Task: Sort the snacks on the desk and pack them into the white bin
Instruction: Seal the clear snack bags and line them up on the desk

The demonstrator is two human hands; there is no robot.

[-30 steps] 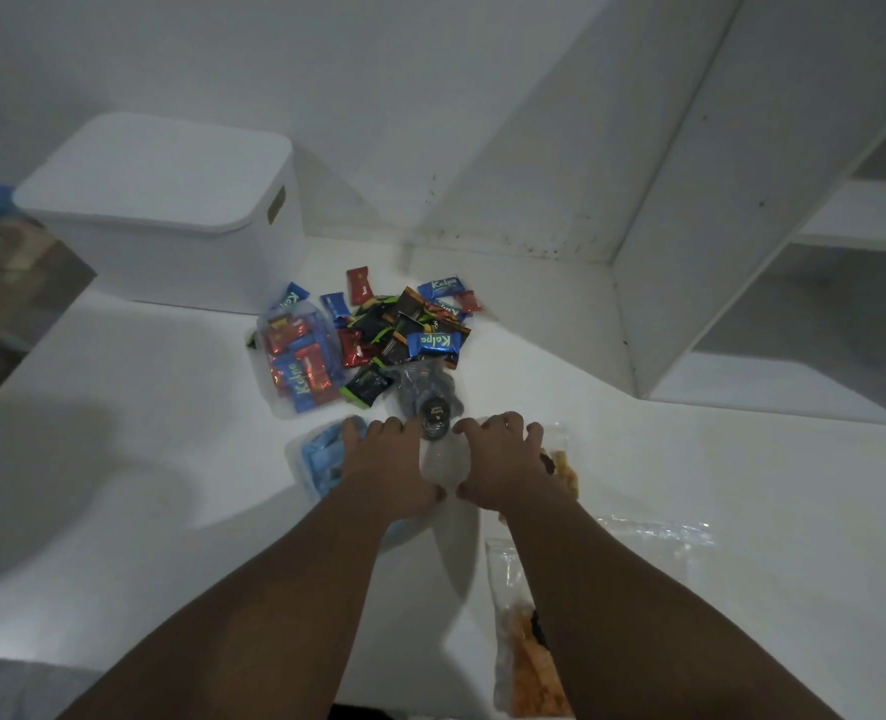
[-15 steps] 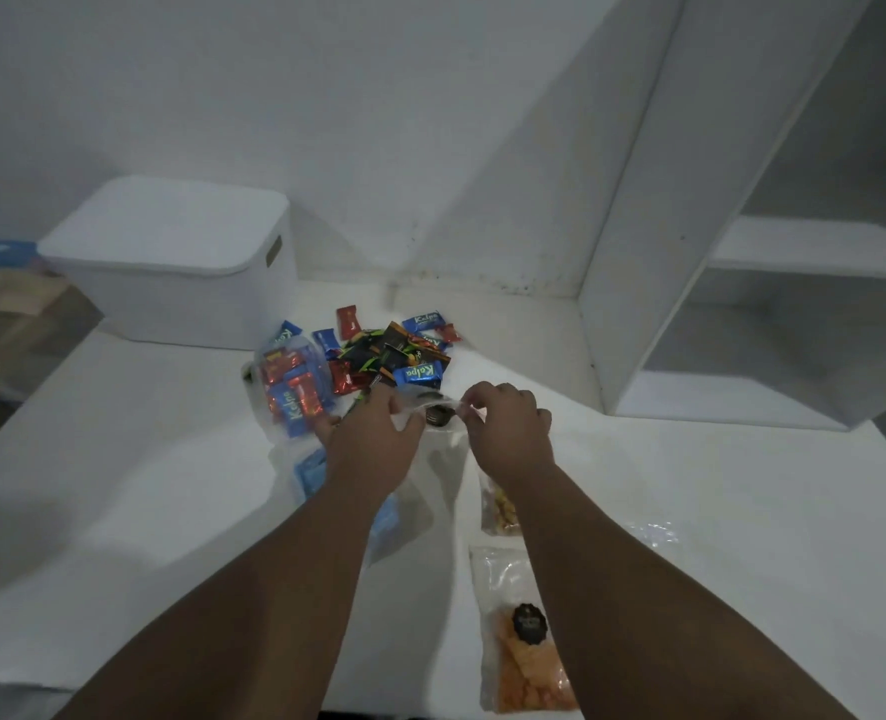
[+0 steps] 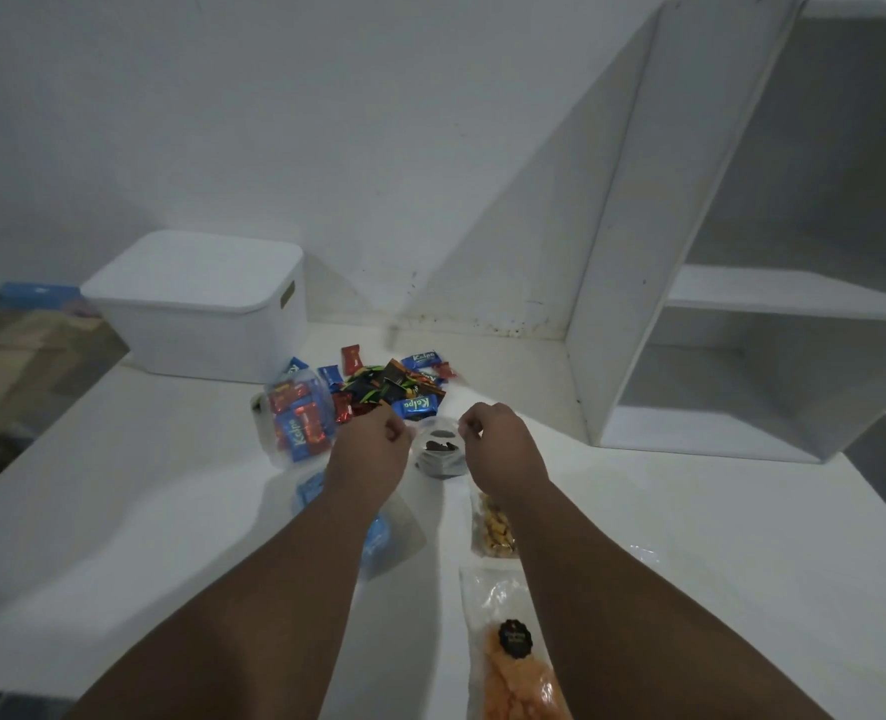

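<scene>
Snacks: loose wrapped candies piled on the table, just right of the white bin and toward the wall side of both hands. Landmark = the bin; lid is on, it sits at the far left of the table against the wall. Right of the bin, touching the near-left edge of the pile, a clear bag of red and blue candies. Nearer than that, a bag with blue contents, partly hidden under the left forearm. Further right of the bin and near: a nut bag and an orange chip pouch, long axis running near-to-far along the right forearm. Left hand and right hand are both curled into pinches on the mouth of a small clear bag with dark pieces, one hand per side, bag hanging between them; looks like holding it open or sealing it, can't tell which. Key relation: the pile lies straight beyond the held bag, on the bin side; left hand is nearer both pile and bin, so my guess is left does the feeding while right holds the bag. Bin lid not yet off, nothing visibly packed, so early in the task.
</scene>
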